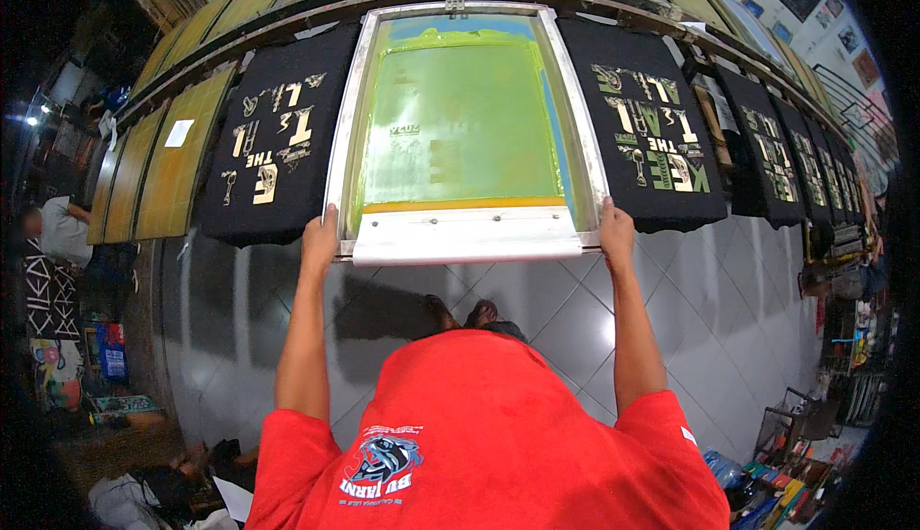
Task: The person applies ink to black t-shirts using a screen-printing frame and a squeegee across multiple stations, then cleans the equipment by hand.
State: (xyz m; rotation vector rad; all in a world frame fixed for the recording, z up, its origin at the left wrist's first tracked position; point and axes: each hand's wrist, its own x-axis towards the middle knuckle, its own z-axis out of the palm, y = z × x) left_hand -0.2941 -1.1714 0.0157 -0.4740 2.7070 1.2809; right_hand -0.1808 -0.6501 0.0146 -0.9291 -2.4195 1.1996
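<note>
My left hand point(319, 233) grips the lower left side of an aluminium screen-printing frame point(346, 137), its fingers wrapped round the rail. My right hand point(613, 230) holds the opposite side at the same height. The mesh point(460, 118) is green, with wet-looking green ink along its edges. A wide white squeegee point(465, 238) with an orange blade edge lies across the frame's near end. Black T-shirts with printed designs lie on boards on both sides, one point(259, 80) left and one point(632, 70) right. Whatever is under the screen is hidden.
Yellowish boards point(182, 175) line the left, one bearing white paper. More printed black shirts point(767, 175) continue rightward. A long rail with more boards runs behind the screen. A person in grey point(62, 233) is at the far left. Tools and clutter fill the lower right edge.
</note>
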